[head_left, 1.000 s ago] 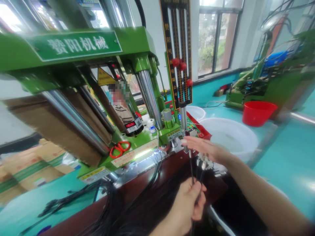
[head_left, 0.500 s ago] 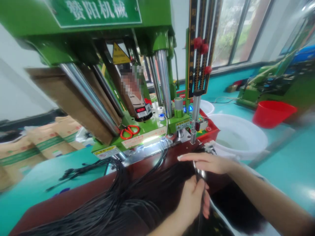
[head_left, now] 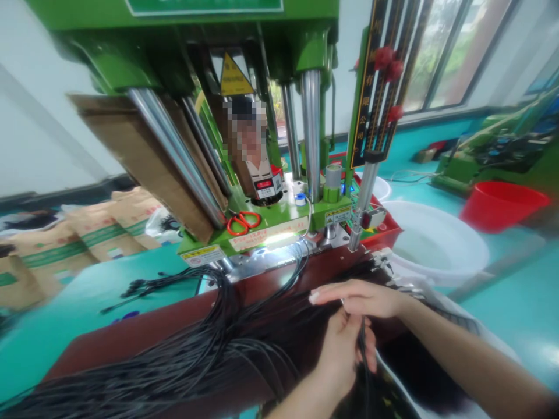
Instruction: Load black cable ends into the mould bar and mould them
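Near the lower right, my left hand (head_left: pixel 343 355) is closed around thin black cables (head_left: pixel 365 361) that hang down below it. Just above, my right hand (head_left: pixel 364 298) reaches across with its fingers stretched out, close against the top of my left hand. A small shiny metallic bit shows between the two hands. To the left, a large bundle of black cables (head_left: pixel 174 361) lies over the dark red table (head_left: pixel 100 344). Several cable ends with pale metallic connectors (head_left: pixel 386 265) lie beyond my right hand.
A green press (head_left: pixel 279 220) stands behind the table, with orange-handled scissors (head_left: pixel 243 223) on its base. Right of it are a red control box (head_left: pixel 388 230), a white tub (head_left: pixel 476 244) and a red bucket (head_left: pixel 502 206). A person (head_left: pixel 257 157) is behind the press.
The view has shifted, so the press appears further right and higher. My right hand has come down closer to my left hand, covering more of the metallic piece.
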`<action>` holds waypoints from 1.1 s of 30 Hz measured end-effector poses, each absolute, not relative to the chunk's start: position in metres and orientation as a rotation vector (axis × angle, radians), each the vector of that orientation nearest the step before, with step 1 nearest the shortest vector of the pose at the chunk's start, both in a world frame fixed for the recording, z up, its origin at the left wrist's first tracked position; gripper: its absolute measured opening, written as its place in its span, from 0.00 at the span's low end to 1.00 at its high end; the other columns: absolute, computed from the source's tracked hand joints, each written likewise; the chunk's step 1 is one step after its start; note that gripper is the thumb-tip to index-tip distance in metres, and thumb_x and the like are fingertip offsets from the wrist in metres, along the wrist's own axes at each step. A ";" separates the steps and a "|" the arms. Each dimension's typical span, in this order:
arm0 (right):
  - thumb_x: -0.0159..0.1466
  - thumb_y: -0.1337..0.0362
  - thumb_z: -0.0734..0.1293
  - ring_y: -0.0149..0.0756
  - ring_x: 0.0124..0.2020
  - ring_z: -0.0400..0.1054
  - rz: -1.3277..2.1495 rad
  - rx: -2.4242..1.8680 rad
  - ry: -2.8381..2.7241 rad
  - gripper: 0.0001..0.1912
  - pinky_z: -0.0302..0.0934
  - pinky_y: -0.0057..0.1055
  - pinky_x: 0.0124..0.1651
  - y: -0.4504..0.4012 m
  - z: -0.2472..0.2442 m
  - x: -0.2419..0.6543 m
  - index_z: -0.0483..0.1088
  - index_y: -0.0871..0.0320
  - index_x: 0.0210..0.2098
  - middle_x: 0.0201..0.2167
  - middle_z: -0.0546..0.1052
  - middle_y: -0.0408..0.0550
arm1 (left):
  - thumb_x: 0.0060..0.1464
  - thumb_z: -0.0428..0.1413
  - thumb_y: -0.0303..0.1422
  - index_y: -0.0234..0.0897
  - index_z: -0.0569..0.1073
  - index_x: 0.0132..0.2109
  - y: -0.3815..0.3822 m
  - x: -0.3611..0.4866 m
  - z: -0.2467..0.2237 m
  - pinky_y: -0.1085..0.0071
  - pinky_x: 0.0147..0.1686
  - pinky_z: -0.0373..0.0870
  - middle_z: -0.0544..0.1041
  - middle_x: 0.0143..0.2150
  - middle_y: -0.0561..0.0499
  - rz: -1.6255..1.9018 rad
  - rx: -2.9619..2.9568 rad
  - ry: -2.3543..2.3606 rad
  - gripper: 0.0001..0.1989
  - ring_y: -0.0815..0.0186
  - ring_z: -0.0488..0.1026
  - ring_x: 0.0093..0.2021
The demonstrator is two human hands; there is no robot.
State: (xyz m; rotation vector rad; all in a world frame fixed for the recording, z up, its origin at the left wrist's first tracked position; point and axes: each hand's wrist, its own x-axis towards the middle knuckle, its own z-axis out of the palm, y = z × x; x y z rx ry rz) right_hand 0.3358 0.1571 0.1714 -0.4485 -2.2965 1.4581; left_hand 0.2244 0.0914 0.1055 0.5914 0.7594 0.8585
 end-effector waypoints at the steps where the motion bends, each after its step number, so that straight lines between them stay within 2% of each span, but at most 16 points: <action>1: 0.66 0.62 0.52 0.36 0.56 0.55 1.436 -0.513 -2.280 0.20 0.48 0.36 0.58 0.162 0.168 0.334 0.61 0.59 0.55 0.54 0.65 0.49 | 0.44 0.53 0.51 0.34 0.61 0.31 0.093 0.222 0.105 0.80 0.09 0.50 0.63 0.14 0.59 0.886 0.566 0.769 0.22 0.77 0.56 0.10; 3: 0.67 0.62 0.50 0.34 0.52 0.60 1.169 -0.831 -2.309 0.20 0.53 0.33 0.55 0.177 0.156 0.330 0.63 0.57 0.53 0.51 0.68 0.47 | 0.43 0.54 0.52 0.36 0.60 0.30 0.097 0.216 0.103 0.80 0.09 0.45 0.58 0.13 0.63 0.978 0.526 0.809 0.22 0.80 0.50 0.09; 5: 0.66 0.64 0.51 0.35 0.51 0.62 0.688 -1.228 -2.333 0.18 0.55 0.33 0.54 0.198 0.141 0.328 0.64 0.58 0.51 0.50 0.69 0.48 | 0.42 0.54 0.52 0.37 0.58 0.30 0.103 0.207 0.102 0.81 0.10 0.43 0.54 0.13 0.64 1.082 0.512 0.862 0.23 0.81 0.46 0.11; 7: 0.63 0.69 0.55 0.42 0.52 0.60 0.380 -1.438 -2.324 0.18 0.52 0.38 0.55 0.220 0.125 0.326 0.64 0.63 0.50 0.51 0.68 0.55 | 0.42 0.54 0.52 0.37 0.58 0.30 0.107 0.197 0.101 0.81 0.11 0.41 0.53 0.14 0.65 1.130 0.526 0.897 0.22 0.81 0.45 0.11; 10: 0.58 0.77 0.55 0.46 0.53 0.58 0.251 -1.484 -2.397 0.19 0.50 0.39 0.55 0.244 0.106 0.320 0.64 0.69 0.48 0.50 0.66 0.62 | 0.43 0.53 0.53 0.38 0.58 0.30 0.109 0.187 0.098 0.81 0.11 0.40 0.52 0.14 0.65 1.112 0.562 0.926 0.23 0.81 0.44 0.12; 13: 0.56 0.80 0.53 0.46 0.50 0.60 0.188 -1.512 -2.499 0.19 0.51 0.40 0.52 0.255 0.100 0.311 0.66 0.67 0.43 0.44 0.69 0.62 | 0.42 0.53 0.54 0.38 0.57 0.30 0.106 0.183 0.091 0.81 0.11 0.40 0.52 0.14 0.64 1.079 0.569 0.955 0.23 0.81 0.45 0.12; 15: 0.53 0.79 0.54 0.50 0.47 0.61 0.182 -1.545 -2.560 0.17 0.52 0.43 0.49 0.256 0.102 0.305 0.67 0.66 0.39 0.40 0.69 0.62 | 0.42 0.52 0.54 0.38 0.58 0.30 0.103 0.181 0.087 0.81 0.11 0.40 0.53 0.14 0.64 1.073 0.566 0.965 0.23 0.80 0.45 0.12; 18: 0.49 0.77 0.60 0.52 0.41 0.65 0.277 -1.587 -2.647 0.14 0.57 0.41 0.41 0.251 0.114 0.302 0.67 0.64 0.35 0.37 0.71 0.60 | 0.44 0.52 0.53 0.39 0.58 0.31 0.101 0.178 0.083 0.81 0.11 0.41 0.53 0.15 0.64 1.080 0.582 0.969 0.22 0.80 0.45 0.12; 21: 0.50 0.72 0.61 0.45 0.34 0.68 0.457 -1.630 -2.657 0.08 0.58 0.34 0.35 0.235 0.132 0.310 0.66 0.61 0.31 0.32 0.73 0.55 | 0.44 0.53 0.51 0.40 0.57 0.32 0.098 0.175 0.084 0.81 0.11 0.41 0.52 0.15 0.65 1.061 0.603 0.963 0.21 0.80 0.45 0.12; 23: 0.52 0.71 0.60 0.41 0.33 0.68 0.585 -1.651 -2.610 0.05 0.58 0.30 0.34 0.219 0.143 0.323 0.65 0.60 0.29 0.31 0.73 0.52 | 0.43 0.55 0.49 0.41 0.57 0.33 0.096 0.173 0.088 0.82 0.10 0.40 0.51 0.14 0.66 1.036 0.613 0.955 0.21 0.80 0.44 0.12; 25: 0.54 0.70 0.59 0.36 0.28 0.68 0.701 -1.693 -2.545 0.04 0.58 0.27 0.29 0.197 0.148 0.340 0.64 0.60 0.28 0.28 0.72 0.50 | 0.43 0.56 0.49 0.41 0.57 0.34 0.095 0.174 0.093 0.82 0.10 0.40 0.50 0.13 0.66 1.012 0.632 0.950 0.21 0.80 0.44 0.11; 27: 0.55 0.69 0.56 0.30 0.17 0.63 0.893 -1.772 -2.387 0.05 0.54 0.24 0.19 0.169 0.144 0.355 0.62 0.60 0.29 0.19 0.69 0.43 | 0.42 0.56 0.48 0.40 0.58 0.33 0.094 0.177 0.097 0.82 0.10 0.39 0.50 0.12 0.66 0.992 0.658 0.958 0.20 0.80 0.43 0.11; 29: 0.57 0.66 0.56 0.26 0.09 0.53 1.243 -1.756 -1.998 0.05 0.44 0.21 0.11 0.141 0.133 0.365 0.61 0.59 0.32 0.12 0.60 0.35 | 0.42 0.57 0.46 0.39 0.58 0.31 0.094 0.184 0.099 0.82 0.09 0.40 0.51 0.11 0.66 0.958 0.685 0.976 0.19 0.80 0.43 0.11; 31: 0.58 0.59 0.58 0.23 0.07 0.47 1.494 -1.552 -1.521 0.10 0.38 0.19 0.09 0.117 0.117 0.367 0.60 0.59 0.37 0.11 0.56 0.31 | 0.42 0.57 0.45 0.39 0.59 0.30 0.095 0.193 0.099 0.82 0.09 0.40 0.51 0.11 0.66 0.924 0.713 0.986 0.18 0.80 0.44 0.10; 33: 0.59 0.53 0.59 0.21 0.06 0.45 1.526 -1.343 -1.225 0.16 0.37 0.19 0.09 0.099 0.104 0.362 0.59 0.59 0.39 0.12 0.58 0.31 | 0.42 0.57 0.43 0.38 0.59 0.29 0.096 0.203 0.097 0.82 0.08 0.41 0.52 0.11 0.65 0.896 0.740 0.986 0.17 0.80 0.45 0.10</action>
